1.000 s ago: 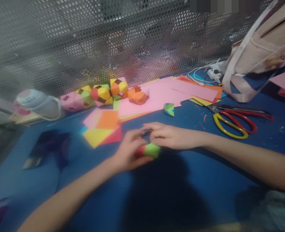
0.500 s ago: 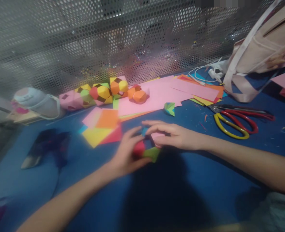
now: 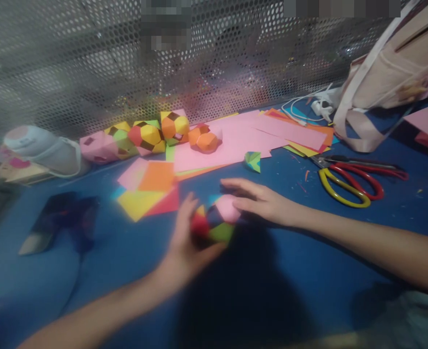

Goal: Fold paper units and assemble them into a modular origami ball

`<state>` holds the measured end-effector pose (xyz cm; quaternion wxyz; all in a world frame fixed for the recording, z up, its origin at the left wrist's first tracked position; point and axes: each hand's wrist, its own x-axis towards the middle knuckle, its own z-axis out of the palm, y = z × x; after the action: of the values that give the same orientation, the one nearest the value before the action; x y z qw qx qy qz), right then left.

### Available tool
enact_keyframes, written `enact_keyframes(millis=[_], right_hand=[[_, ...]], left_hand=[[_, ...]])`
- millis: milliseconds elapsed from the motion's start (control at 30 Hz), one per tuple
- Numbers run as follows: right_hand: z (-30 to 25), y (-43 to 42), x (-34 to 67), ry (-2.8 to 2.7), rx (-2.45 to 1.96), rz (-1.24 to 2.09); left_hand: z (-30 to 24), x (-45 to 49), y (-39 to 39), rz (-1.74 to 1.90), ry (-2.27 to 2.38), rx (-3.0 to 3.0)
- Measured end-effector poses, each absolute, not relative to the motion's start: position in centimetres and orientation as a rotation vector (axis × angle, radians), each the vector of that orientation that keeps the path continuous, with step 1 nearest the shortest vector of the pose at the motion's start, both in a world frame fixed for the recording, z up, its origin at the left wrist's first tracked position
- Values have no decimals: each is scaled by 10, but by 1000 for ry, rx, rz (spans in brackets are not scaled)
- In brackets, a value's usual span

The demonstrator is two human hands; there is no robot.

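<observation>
I see the left hand [image 3: 186,245] curled round a paper ball [image 3: 221,231]; the right hand [image 3: 266,201], fingers apart, touches its pink side. Scissors [image 3: 344,184] lie nearby.

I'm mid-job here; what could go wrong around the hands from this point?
The left hand cups the multicolored paper ball and the right hand appears to touch its pink panel; pressing hard might dent it.
The green-and-blue folded piece lies just beyond the right hand, so a sweep could knock it away.
The left forearm is close to the thin cord; a snag might drag the dark, blurred object.
</observation>
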<state>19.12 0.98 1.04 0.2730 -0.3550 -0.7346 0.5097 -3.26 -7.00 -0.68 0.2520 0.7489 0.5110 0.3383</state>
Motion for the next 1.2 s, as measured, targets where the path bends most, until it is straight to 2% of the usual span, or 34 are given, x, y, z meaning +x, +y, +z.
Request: enact_keyframes(millis=[267, 433, 633, 800, 1200], right_hand=[[40, 26, 165, -2342, -1163, 1107], [48, 24, 158, -2422, -1241, 1172], [47, 13, 159, -2163, -1282, 1292], [42, 7, 160, -1809, -1304, 1557], [32, -6, 154, -1365, -1180, 1509]], left_hand=[[-6, -27, -76, 948, 1380, 2081], [-7, -24, -79, 959, 1370, 2097], [-8, -21, -73, 1020, 1356, 2144], [-8, -23, -66, 1051, 1354, 2146], [-3, -23, -59, 1088, 1334, 2078]])
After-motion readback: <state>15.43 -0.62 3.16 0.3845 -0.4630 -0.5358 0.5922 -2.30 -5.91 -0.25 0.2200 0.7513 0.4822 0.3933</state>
